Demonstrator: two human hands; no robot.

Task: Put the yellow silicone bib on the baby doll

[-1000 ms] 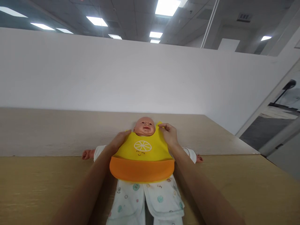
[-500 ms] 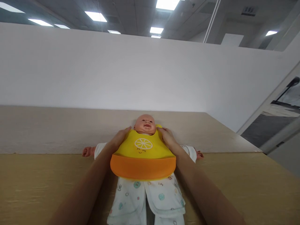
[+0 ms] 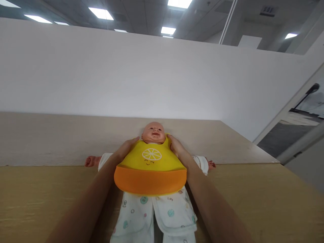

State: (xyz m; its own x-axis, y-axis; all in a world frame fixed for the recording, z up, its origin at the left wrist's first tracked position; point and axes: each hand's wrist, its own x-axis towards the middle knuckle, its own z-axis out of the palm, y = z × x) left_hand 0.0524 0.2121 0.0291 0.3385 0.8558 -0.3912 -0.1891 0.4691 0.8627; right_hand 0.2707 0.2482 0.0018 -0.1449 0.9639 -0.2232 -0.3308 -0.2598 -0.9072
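A baby doll [image 3: 153, 131] lies on its back with its arms stretched out sideways, dressed in a white printed outfit [image 3: 136, 212]. Over its chest is a yellow bib [image 3: 152, 158] with a white citrus slice and a smiling face, and an orange catch pocket [image 3: 150, 180] along the bottom. My left hand [image 3: 128, 147] is closed on the bib's upper left edge, beside the doll's shoulder. On the other side, my right hand [image 3: 176, 145] grips the upper right edge near the neck. The bib's neck ends are mostly hidden by the head and my fingers.
The doll rests on a wooden table [image 3: 253, 195] with a paler board [image 3: 50, 138] along its back. Behind stands a white partition wall [image 3: 108, 74]. At far right, past the table's edge, a black object [image 3: 303, 98] is on another surface.
My right hand has moved slightly inward, bringing the bib's yellow neck end closer to the doll's head. My left hand keeps its hold. The view has shifted slightly.
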